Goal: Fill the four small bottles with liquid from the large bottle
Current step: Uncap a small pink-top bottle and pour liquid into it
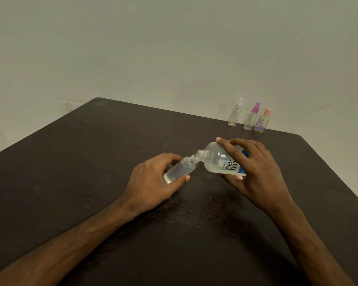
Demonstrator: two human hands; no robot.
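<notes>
In the head view, a large translucent plastic bottle with a white-and-blue printed label [221, 161] is gripped around its body by the right hand [254, 172], the fingers curled closed over the label. It is tipped with its open threaded neck toward the left. Just left of that neck, mouth to mouth with it, a small clear cylindrical plastic bottle [180, 169] is held slanted in the left hand [153, 180], thumb and fingers wrapped shut around its lower half. A little clear liquid is seen in its base.

Beyond the large bottle, near the far edge of the dark brown wooden table [91, 162], three more small bottles stand upright and well apart from the hands: a white-capped clear spray bottle [235, 113], a purple-capped clear spray bottle [251, 117] and a pink-capped flower-printed bottle [262, 121].

Both held bottles are judged light and smooth, with walls likely to yield when squeezed. A mid-body hold suits them, with pressure kept gentle so that liquid is not forced out.
</notes>
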